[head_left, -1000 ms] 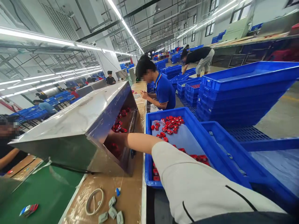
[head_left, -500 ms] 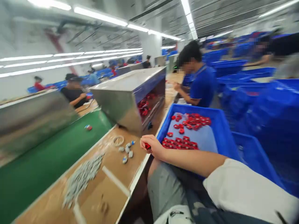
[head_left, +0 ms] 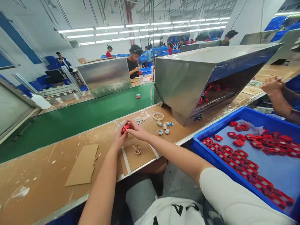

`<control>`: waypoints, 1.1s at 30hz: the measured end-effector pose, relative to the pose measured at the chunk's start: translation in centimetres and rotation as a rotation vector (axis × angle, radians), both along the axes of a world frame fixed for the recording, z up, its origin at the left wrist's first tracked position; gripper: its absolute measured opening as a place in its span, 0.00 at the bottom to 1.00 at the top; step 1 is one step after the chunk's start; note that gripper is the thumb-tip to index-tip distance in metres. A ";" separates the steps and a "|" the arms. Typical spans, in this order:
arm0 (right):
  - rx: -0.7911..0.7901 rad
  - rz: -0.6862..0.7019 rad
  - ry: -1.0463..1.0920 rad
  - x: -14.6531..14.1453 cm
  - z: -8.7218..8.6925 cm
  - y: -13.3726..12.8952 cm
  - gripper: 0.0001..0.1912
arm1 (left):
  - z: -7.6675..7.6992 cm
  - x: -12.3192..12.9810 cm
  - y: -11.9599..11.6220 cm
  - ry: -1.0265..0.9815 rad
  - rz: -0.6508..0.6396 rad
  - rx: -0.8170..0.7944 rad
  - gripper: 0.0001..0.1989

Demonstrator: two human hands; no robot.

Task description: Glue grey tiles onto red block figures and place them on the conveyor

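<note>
Over the brown table, my left hand (head_left: 119,137) and my right hand (head_left: 138,132) meet around a small red plastic part (head_left: 126,128), fingers of both closed on it. Its details are largely covered by the fingers. Just behind the hands lies a pile of flat grey pieces (head_left: 140,121), partly hidden. A small ring-like item (head_left: 137,150) rests on the table below my right wrist. To the right are several small grey blocks (head_left: 167,131) and a white ring (head_left: 158,116). A blue tray (head_left: 195,141) beside me holds many similar red parts (head_left: 239,159).
A metal hopper (head_left: 182,84) with red parts inside stands on the table at right. Behind the table runs a green conveyor belt (head_left: 93,109), carrying a small red-and-white item (head_left: 138,96). Cardboard (head_left: 83,164) lies at left. A co-worker's hand (head_left: 272,86) is at far right.
The view has swung left from the tray side to the table. My right hand has brought the red part from the tray's edge over the table, and my left hand has come into view on it.
</note>
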State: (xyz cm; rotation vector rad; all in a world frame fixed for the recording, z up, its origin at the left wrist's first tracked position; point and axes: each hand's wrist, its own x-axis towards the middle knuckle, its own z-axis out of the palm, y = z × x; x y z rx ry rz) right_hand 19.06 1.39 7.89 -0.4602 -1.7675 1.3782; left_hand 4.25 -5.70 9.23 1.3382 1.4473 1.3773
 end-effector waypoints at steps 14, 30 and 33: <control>0.603 0.299 -0.369 4.4 -3.7 -1.0 0.21 | -3.0 -1.0 0.6 -0.377 0.079 -0.104 0.18; 0.354 0.245 -0.200 5.3 -4.2 0.2 0.20 | -2.7 0.8 0.6 -0.576 -0.066 -0.396 0.13; 0.259 -0.037 -0.152 5.0 -4.2 0.2 0.22 | -2.8 0.8 0.7 -0.545 -0.069 -0.417 0.13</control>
